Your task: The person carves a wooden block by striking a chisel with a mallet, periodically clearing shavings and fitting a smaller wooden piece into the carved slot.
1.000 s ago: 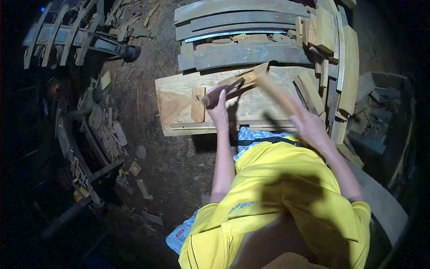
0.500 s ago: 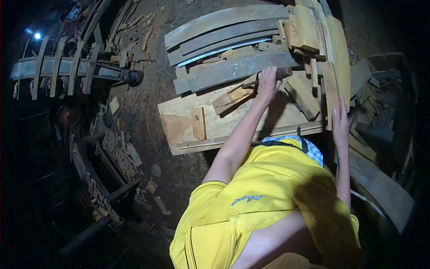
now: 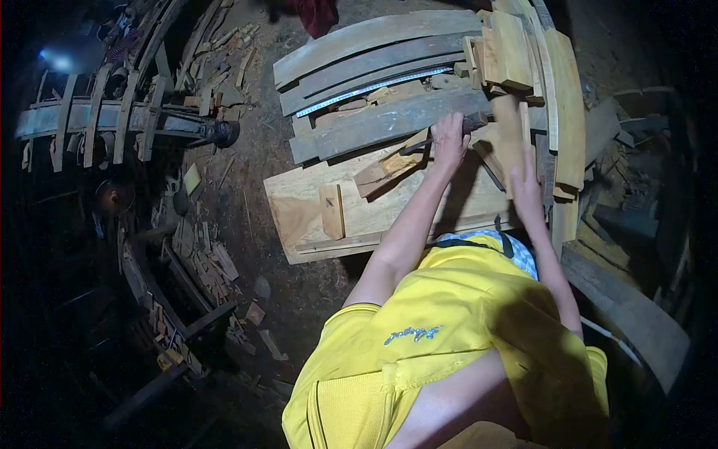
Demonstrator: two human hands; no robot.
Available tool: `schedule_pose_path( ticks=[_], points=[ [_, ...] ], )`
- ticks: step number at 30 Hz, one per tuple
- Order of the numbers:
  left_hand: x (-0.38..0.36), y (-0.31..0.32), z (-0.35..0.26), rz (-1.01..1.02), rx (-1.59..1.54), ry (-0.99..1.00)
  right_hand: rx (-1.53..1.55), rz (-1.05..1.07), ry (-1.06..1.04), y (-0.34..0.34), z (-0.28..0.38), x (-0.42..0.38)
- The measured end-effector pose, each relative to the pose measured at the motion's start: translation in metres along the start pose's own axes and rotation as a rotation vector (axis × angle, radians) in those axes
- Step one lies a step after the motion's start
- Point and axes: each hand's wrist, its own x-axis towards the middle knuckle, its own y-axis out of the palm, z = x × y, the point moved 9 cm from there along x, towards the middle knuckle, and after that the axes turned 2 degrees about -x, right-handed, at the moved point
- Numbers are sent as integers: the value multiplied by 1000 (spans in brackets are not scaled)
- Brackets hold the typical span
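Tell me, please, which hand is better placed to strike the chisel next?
The right hand, probably. It holds the wooden mallet raised close beside the chisel. The left hand is closed around the chisel handle, steadying it over the pale board, so it is not free.

The right hand (image 3: 526,187) has left the stack and lifted a wood piece (image 3: 508,135).

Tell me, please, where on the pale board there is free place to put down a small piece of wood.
The pale board is bare at its left end, left of the small upright block, and also between that block and the left hand. The right end is crowded: the right hand lifts a wood piece among stacked offcuts.
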Motion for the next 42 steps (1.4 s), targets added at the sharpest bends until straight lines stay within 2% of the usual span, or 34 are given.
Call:
schedule_pose_path(
  ticks=[1,3,4,5,7,8,9,11,12,13,15,16,17,18,20,22,24,27,31,32,36,38,39,42],
  points=[
    [-1,0,1,2,1,-10,0,10,2,-6,1,3],
    [0,-2,2,-12,-13,-17,301,-268,229,-38,-22,9],
    [0,-3,2,-12,-11,-13,447,-317,300,-37,-16,11],
    [1,-4,2,-19,-15,-21,450,-325,297,-24,-27,13],
    [0,0,3,-24,-27,-18,-67,9,-152,28,2,20],
    [-5,0,10,-26,-6,-37,-27,173,53,37,-17,18],
    [-4,-2,12,-37,13,-59,-32,169,52,27,-16,23],
    [-9,-1,14,-32,-1,-70,30,-103,-9,-7,-10,31],
    [-8,-4,13,-51,5,-58,173,-233,-29,-28,5,32],
    [-7,-8,10,-72,14,-37,466,-238,147,-31,11,29],
    [-5,-11,11,-69,15,-49,44,-363,-201,-3,6,30],
    [-7,-7,22,-60,54,-90,-98,48,-209,38,11,27],
    [-11,-3,32,-46,93,-130,-11,232,26,57,-9,16],
    [-15,-8,34,-36,69,-58,13,231,20,52,-8,14],
    [-19,-24,30,-51,66,-60,30,246,20,41,-11,15],
    [-30,-41,24,-145,55,-43,63,-88,-97,-7,-6,21],
    [-32,-55,19,-181,-17,-56,51,-199,-35,-34,-29,24],
    [-34,-73,6,-244,-129,-74,118,-222,-28,-59,-43,23],
    [-31,-84,-5,-310,-212,-42,216,-123,125,-53,-46,11],
    [-29,-81,-4,-300,-219,-39,351,-102,168,-48,-44,6],
    [-22,-63,-3,-240,-186,-5,316,-81,263,-51,-29,-3],
    [-18,-51,-6,-188,-154,5,296,-187,122,-68,-19,-1],
    [-17,-47,-7,-191,-155,6,296,-188,119,-71,-14,1],
    [-15,-36,-7,-133,-142,-13,501,-418,86,-86,9,-4]
  ],
)
